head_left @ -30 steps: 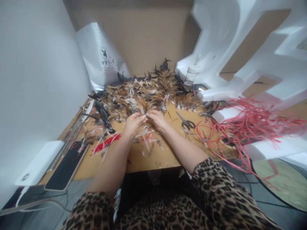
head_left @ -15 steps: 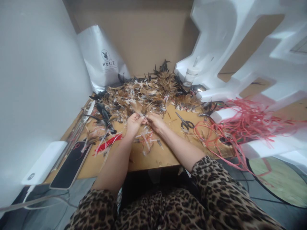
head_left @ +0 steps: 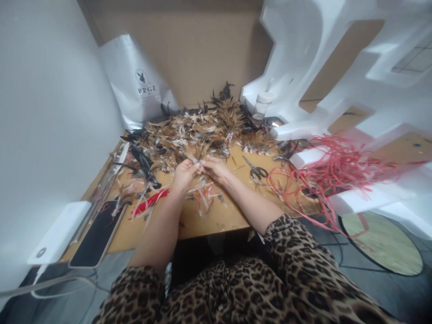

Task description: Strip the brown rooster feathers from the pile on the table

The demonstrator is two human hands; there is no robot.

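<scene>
Pinching hands: left hand point(head_left: 184, 175) and right hand point(head_left: 215, 168) meet at the fingertips, closed on the base of a brown feather bunch point(head_left: 194, 151) that fans out away from the person.
Forearms: bare, slanting inward over the near edge from leopard-print sleeves point(head_left: 295, 243).
Table: tan, scuffed top point(head_left: 232, 221); black-handled scissors point(head_left: 258, 171) lie right of the hands.
Feather pile point(head_left: 184, 128): brown, black and whitish tufts, ragged, heaped just beyond the hands.
Back: glossy pale bag point(head_left: 133, 81) before a flat brown panel point(head_left: 202, 49).
Right side: thin pinkish-red strands point(head_left: 351, 164), tangled, draped over angular white pieces point(head_left: 353, 199).
</scene>
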